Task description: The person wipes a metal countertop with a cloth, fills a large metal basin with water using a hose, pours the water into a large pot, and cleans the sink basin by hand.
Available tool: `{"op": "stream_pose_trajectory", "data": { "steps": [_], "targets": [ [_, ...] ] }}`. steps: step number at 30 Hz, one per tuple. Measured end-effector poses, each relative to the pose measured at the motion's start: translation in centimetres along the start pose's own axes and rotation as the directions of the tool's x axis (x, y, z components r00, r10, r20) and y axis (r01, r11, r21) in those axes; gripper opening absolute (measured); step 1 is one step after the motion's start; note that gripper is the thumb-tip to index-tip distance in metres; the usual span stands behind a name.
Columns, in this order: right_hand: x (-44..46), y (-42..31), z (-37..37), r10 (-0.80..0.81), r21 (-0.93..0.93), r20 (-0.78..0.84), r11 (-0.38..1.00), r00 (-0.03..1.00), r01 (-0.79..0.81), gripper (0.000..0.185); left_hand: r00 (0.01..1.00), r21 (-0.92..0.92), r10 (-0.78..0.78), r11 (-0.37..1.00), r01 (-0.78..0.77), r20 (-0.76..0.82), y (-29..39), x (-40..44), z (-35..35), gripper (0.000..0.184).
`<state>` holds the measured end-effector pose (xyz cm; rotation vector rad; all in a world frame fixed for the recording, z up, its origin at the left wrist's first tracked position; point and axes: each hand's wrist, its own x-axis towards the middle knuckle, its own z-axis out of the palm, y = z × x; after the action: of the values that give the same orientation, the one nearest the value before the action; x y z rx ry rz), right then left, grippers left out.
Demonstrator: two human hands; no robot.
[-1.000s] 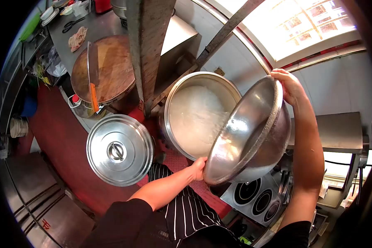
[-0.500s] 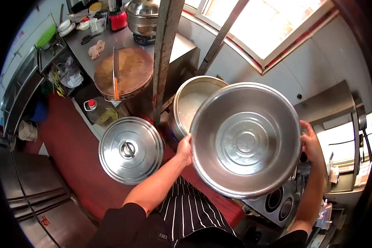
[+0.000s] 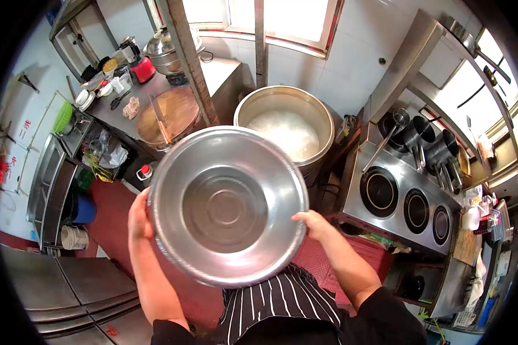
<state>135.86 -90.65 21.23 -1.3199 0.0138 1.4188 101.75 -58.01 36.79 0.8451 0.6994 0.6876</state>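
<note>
A large, wide metal basin (image 3: pixel 224 213) is held up in front of my striped apron, its inside facing me, with nothing in it. My left hand (image 3: pixel 140 217) grips its left rim, the fingers partly hidden behind the metal. On the right rim, my right hand (image 3: pixel 313 224) is closed with the thumb over the edge. Just beyond the basin stands a tall round pot (image 3: pixel 242 112) with whitish, cloudy contents (image 3: pixel 285 133).
A stove (image 3: pixel 408 190) with round burners and several dark pans is on the right. Back left, a round chopping board (image 3: pixel 178 109) bears a knife (image 3: pixel 160 118) on a steel counter. A metal post (image 3: pixel 187 57) rises beside it. Red floor (image 3: pixel 106 213) lies below.
The basin has shifted leftward and lower in view, away from the pot's front, exposing its opening. The view has turned, showing more stove; the round lid on the left is out of sight.
</note>
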Motion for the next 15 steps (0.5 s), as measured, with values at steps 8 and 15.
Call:
{"op": "stream_pose_trajectory", "data": {
  "steps": [8, 15],
  "targets": [
    [1.6, 9.8, 16.6, 0.15, -0.058, 0.108, 0.988, 0.983, -0.145, 0.033, 0.961, 0.033, 0.066, 0.998, -0.059, -0.27, -5.5, -10.8, -30.8, 0.054],
    [6.5, 19.2, 34.1, 0.126, -0.201, -0.094, 0.969, 0.988, -0.143, 0.023, 0.641, -0.237, -0.386, 0.921, 0.309, -0.663, -25.6, -28.9, -45.6, 0.055]
  ]
}}
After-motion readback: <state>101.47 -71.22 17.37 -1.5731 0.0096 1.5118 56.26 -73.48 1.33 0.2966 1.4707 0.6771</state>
